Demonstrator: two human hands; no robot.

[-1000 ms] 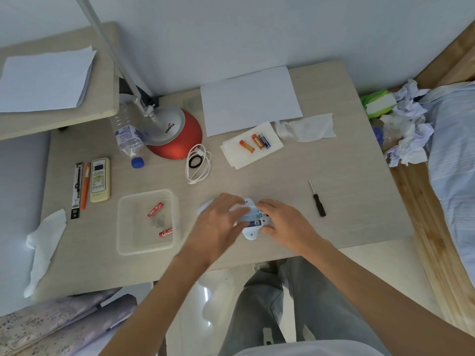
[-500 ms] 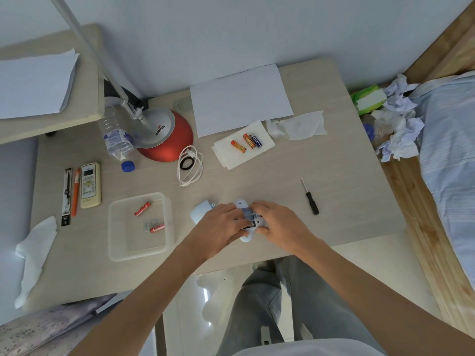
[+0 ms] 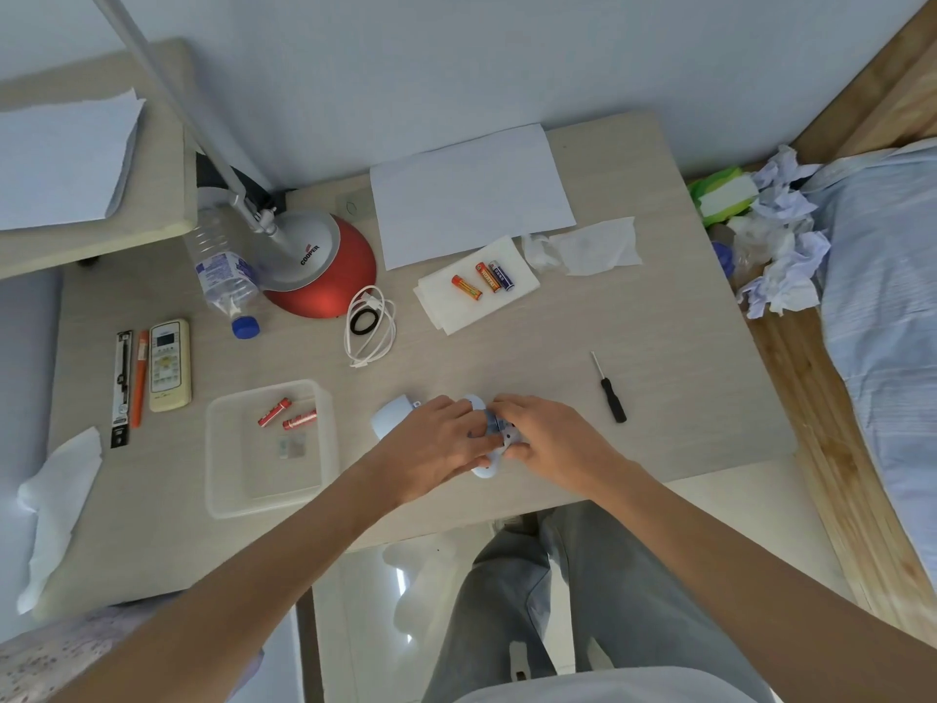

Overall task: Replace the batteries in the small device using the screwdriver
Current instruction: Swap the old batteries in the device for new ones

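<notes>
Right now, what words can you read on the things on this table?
"COOPER": on the lamp base.
Too small or blurred to read: the print on the bottle label, the remote, the batteries and the black strip.

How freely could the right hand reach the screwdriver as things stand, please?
Probably yes: the screwdriver lies alone on the table, just right of the right hand, with nothing between them. That hand grips the small device, so it must let go first.
</notes>
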